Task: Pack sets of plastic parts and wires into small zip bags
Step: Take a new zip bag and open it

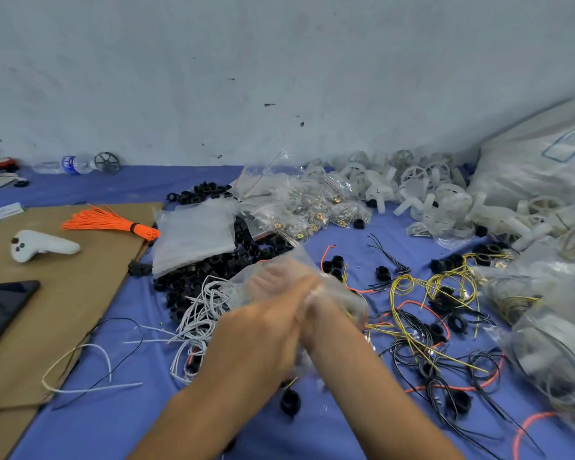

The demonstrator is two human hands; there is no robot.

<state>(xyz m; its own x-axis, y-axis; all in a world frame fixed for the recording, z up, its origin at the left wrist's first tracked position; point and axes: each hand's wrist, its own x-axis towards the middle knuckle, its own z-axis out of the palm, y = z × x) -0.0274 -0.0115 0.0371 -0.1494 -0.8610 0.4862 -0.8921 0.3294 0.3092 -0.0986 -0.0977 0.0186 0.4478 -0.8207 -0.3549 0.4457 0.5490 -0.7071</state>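
Observation:
My left hand (259, 333) and my right hand (326, 320) are pressed together at the centre, both gripping a small clear zip bag (279, 277) that is blurred by motion. What is inside the bag cannot be made out. Below my hands a black plastic ring (290, 401) lies on the blue cloth. A stack of empty zip bags (193, 235) rests on a heap of black plastic rings (213, 270). White wires (200, 313) lie left of my hands. Yellow, black and orange wires (422, 323) are tangled to the right.
White plastic wheels and parts (422, 190) pile up at the back right beside a large white sack (538, 171). Filled bags (551, 310) sit at the right. Brown cardboard (47, 293) holds a white controller (40, 245), an orange wire bundle (113, 222) and a phone (4, 310).

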